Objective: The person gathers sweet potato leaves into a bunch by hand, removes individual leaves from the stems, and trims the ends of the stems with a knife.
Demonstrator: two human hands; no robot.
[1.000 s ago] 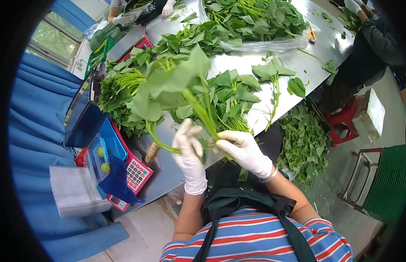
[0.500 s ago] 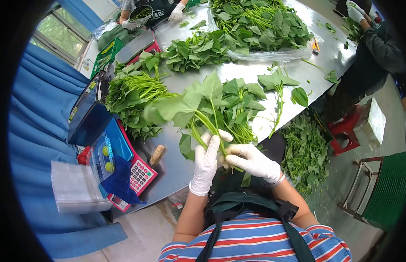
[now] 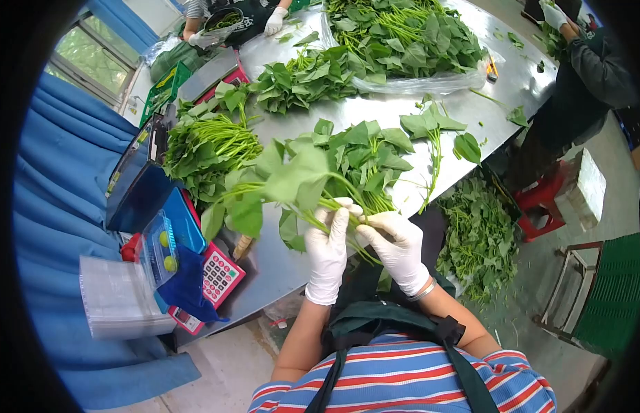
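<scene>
Both hands, the left hand [image 3: 327, 256] and right hand [image 3: 398, 248], wear thin white gloves that look like smooth matt rubber. The leafy stems [image 3: 292, 186] they grip are soft, slightly glossy green. The table [image 3: 402, 113] is brushed steel, shiny and reflective. Beside it lie a clear plastic bag stack [image 3: 117, 299], a glossy red plastic scale [image 3: 220, 275] (rubbery-looking keys) and matt blue cloth [image 3: 58, 179].

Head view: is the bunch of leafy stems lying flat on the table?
No, both gloved hands, left hand and right hand, hold the bunch above the table.
</scene>
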